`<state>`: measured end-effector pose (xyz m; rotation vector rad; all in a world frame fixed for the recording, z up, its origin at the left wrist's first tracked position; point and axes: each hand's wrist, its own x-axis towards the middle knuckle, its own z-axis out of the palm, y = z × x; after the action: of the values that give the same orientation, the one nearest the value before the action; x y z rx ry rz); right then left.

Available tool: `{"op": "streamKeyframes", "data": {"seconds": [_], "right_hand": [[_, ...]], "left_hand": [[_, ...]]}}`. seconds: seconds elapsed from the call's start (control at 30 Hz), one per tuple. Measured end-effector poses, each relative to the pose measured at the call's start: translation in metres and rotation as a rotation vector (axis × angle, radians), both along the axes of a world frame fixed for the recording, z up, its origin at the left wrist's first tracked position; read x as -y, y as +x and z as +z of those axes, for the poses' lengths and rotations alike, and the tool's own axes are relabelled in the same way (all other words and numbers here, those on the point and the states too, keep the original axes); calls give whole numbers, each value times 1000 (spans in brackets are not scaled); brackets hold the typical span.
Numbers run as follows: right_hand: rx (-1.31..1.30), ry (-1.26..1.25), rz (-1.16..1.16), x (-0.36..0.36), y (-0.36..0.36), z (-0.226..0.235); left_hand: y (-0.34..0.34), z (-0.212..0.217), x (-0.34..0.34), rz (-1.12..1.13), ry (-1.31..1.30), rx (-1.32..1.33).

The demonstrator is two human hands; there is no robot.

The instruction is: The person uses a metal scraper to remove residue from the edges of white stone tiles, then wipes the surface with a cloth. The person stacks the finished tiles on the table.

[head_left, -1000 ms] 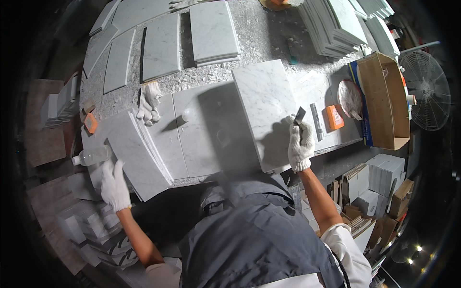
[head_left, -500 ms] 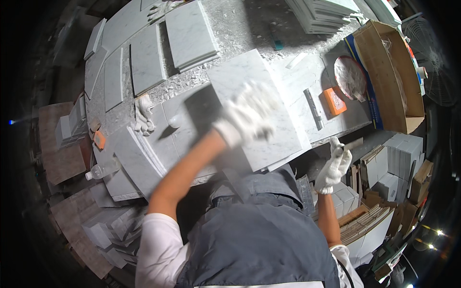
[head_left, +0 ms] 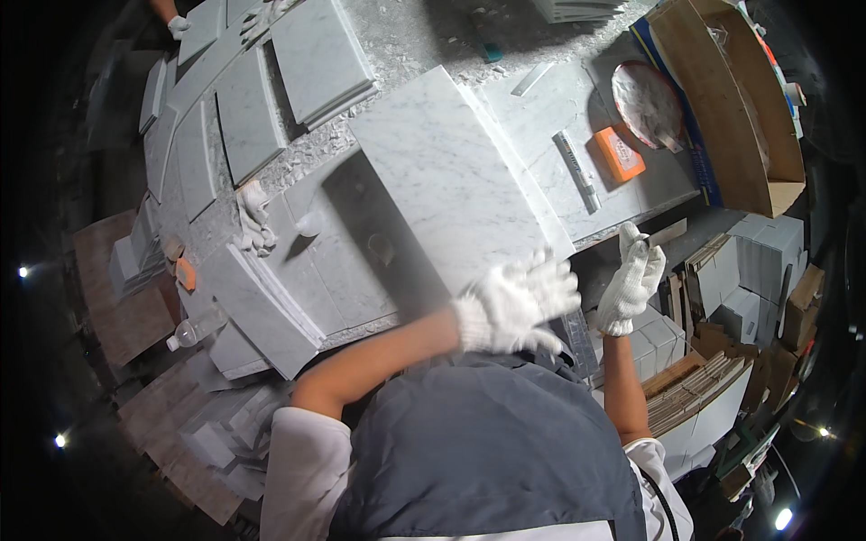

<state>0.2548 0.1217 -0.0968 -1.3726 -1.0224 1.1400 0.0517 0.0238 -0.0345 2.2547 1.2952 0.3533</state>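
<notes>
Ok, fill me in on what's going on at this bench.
A person in white knit gloves is working at a dusty bench. The left hand, blurred and spread open, is over the near end of a marble slab; contact is unclear. The right hand holds a thin flat piece beyond the bench edge. An orange block lies right of the slab. Another person's gloved hand shows at far left.

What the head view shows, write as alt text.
An open, gloved left hand is by the near edge of a pale stone slab; the gloved right hand holds a flat tool. A marker and an orange box lie nearby.
</notes>
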Motion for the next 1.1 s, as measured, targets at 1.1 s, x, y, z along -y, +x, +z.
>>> {"op": "streamKeyframes", "data": {"seconds": [1.1], "right_hand": [[-98,-142,163,11,-32,8]], "left_hand": [[-51,6,107,1426,-425,848]]}}
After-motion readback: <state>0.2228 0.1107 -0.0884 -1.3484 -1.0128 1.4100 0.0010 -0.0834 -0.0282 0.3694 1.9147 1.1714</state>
